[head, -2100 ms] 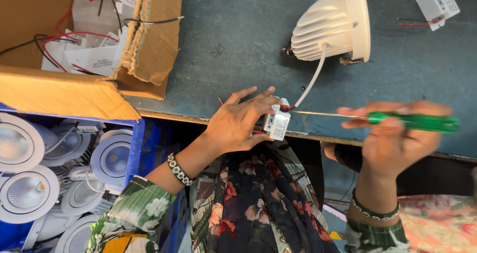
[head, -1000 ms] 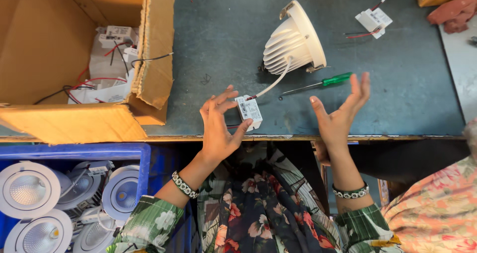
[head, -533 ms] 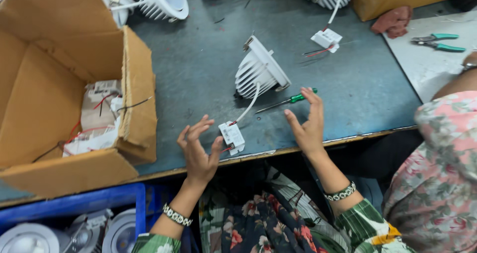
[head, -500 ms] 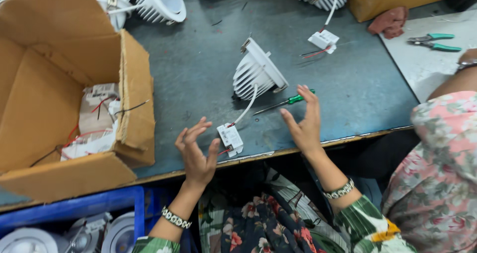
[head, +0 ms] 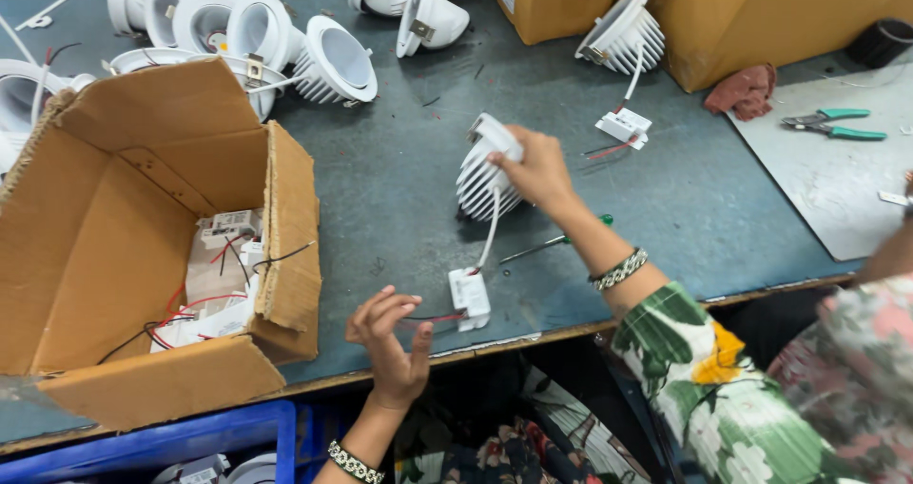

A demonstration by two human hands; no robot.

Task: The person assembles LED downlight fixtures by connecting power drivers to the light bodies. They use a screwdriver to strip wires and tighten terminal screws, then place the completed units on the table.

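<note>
Right hand (head: pixel 540 168) grips finned downlight (head: pixel 487 175), steadying it | left hand (head: pixel 392 337) spread beside driver box (head: pixel 470 299) | bench (head: pixel 399 189) near edge.

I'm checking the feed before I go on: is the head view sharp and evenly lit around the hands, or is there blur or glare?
Head view: light is even and soft, with no harsh glare on the white finned lamp under the right hand; the left hand and small white driver box look slightly soft; frame edges bend a little.

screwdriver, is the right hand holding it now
No, the right hand grips the finned white downlight; the screwdriver lies on the table.
</note>
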